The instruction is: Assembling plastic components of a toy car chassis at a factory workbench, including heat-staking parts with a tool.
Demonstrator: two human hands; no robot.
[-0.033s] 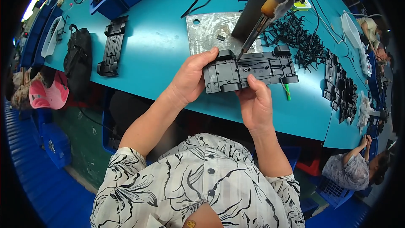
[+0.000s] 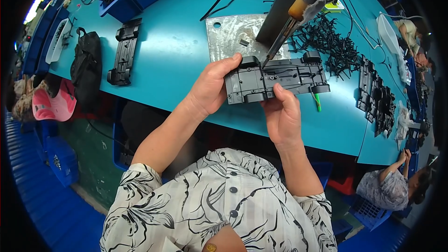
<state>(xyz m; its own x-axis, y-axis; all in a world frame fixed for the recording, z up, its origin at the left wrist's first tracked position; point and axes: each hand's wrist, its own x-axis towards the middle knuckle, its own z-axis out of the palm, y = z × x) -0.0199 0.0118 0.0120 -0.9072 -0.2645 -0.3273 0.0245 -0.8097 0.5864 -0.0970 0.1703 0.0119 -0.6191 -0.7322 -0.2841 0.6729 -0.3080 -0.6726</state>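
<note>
Both my hands hold a dark grey plastic car chassis (image 2: 280, 78) flat above the teal table (image 2: 172, 60). My left hand (image 2: 210, 88) grips its left end, fingers over the top edge. My right hand (image 2: 282, 116) supports the near edge with the thumb pressed on the part. A hanging tool (image 2: 291, 18) with an orange-brown handle and a cloth-wrapped top slants down from above. Its thin tip touches the chassis near the upper left.
A scratched metal plate (image 2: 231, 37) lies behind the chassis. A heap of black plastic pieces (image 2: 333, 49), a green-handled tool (image 2: 317, 102) and rows of black parts (image 2: 378, 102) sit right. Another chassis (image 2: 122, 51), a black bag (image 2: 86, 65) and a pink cap (image 2: 53, 105) are left. A co-worker (image 2: 392, 186) sits lower right.
</note>
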